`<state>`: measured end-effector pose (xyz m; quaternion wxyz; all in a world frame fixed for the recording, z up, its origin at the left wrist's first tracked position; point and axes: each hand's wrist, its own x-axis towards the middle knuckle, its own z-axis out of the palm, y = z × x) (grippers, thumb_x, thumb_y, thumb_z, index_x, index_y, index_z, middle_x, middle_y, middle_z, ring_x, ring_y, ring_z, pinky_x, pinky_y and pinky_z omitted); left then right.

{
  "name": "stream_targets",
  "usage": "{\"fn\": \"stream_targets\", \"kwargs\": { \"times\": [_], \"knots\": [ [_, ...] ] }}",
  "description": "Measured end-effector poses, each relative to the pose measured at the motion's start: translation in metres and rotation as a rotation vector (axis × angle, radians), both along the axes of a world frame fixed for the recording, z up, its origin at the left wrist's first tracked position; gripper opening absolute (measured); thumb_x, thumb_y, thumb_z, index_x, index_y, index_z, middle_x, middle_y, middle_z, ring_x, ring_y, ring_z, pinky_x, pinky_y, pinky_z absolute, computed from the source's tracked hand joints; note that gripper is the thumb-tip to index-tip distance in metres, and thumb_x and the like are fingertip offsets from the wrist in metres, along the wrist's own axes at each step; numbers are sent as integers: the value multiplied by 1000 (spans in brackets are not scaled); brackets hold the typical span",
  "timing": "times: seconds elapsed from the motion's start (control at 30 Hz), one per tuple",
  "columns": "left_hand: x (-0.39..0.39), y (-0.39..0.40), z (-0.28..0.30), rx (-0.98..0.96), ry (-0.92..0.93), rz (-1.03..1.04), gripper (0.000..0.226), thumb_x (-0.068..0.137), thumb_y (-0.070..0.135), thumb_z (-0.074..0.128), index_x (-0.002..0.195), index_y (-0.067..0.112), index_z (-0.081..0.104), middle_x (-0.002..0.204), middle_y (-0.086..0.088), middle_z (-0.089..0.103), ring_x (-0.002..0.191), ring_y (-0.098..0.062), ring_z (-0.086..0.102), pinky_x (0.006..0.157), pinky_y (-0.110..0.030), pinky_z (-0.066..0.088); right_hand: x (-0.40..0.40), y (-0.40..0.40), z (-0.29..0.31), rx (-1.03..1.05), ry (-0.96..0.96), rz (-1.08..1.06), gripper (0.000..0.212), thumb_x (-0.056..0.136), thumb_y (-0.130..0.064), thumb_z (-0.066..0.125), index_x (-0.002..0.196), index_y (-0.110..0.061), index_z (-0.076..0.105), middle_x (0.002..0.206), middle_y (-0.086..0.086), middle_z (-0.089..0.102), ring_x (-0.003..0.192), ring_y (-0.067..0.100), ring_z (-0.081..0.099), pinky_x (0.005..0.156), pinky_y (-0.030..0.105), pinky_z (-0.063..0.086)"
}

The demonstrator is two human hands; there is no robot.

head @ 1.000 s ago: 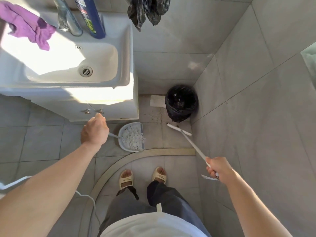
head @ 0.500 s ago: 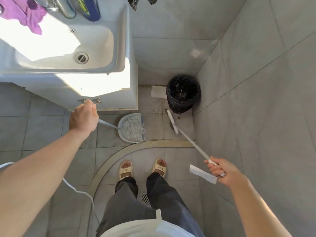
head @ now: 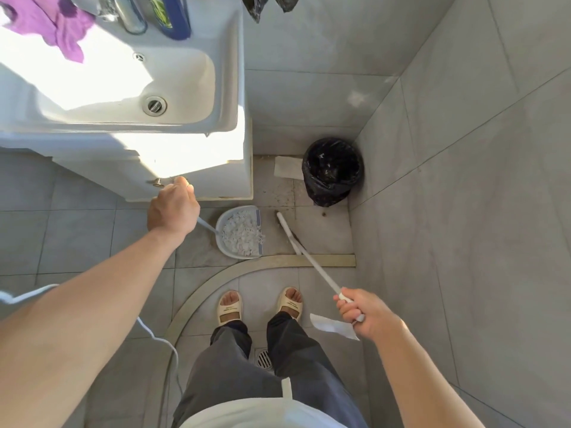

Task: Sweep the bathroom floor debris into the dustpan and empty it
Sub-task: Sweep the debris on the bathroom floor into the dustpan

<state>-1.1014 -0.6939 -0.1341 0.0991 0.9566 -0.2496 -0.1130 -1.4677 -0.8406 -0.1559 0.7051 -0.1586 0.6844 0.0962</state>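
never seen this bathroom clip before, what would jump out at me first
The grey plastic dustpan heaped with white scraps sits on the tiled floor below the white sink cabinet, its handle gripped by the left hand. Right of it, the right hand holds a slim white broom angled toward dark crumbs on the floor. A black-bagged round bin stands in the far corner, with a white sheet of paper lying beside it.

sink (head: 228,88) | purple cloth (head: 58,23) on rim | floor drain (head: 263,358)
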Motion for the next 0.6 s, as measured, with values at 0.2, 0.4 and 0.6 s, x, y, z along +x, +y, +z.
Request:
{"fn": "stream_targets", "kwargs": {
  "times": [0.2,0.4,0.6],
  "knots": [
    [10,5,-2,-15,0,4,24,103,21,34,99,9,54,97,-18,63,84,-41,59,67,-41,47,7,-11,25,1,-70,-109,26,106,-21,40,102,1,52,55,3,43,29,2,31,24,12,22],
    [17,4,1,-23,3,-1,24,103,18,33,104,5,54,98,-19,63,77,-33,52,63,-38,39,68,23,-1,-76,85,106,22,104,-18,40,103,1,52,64,6,46,33,5,35,27,16,27],
    [23,0,2,-24,32,-22,23,101,13,33,108,4,53,102,-19,64,89,-41,61,64,-39,40,73,14,13,70,-74,-128,26,105,-22,41,111,2,48,57,3,44,31,4,34,25,13,27]
  ]
}}
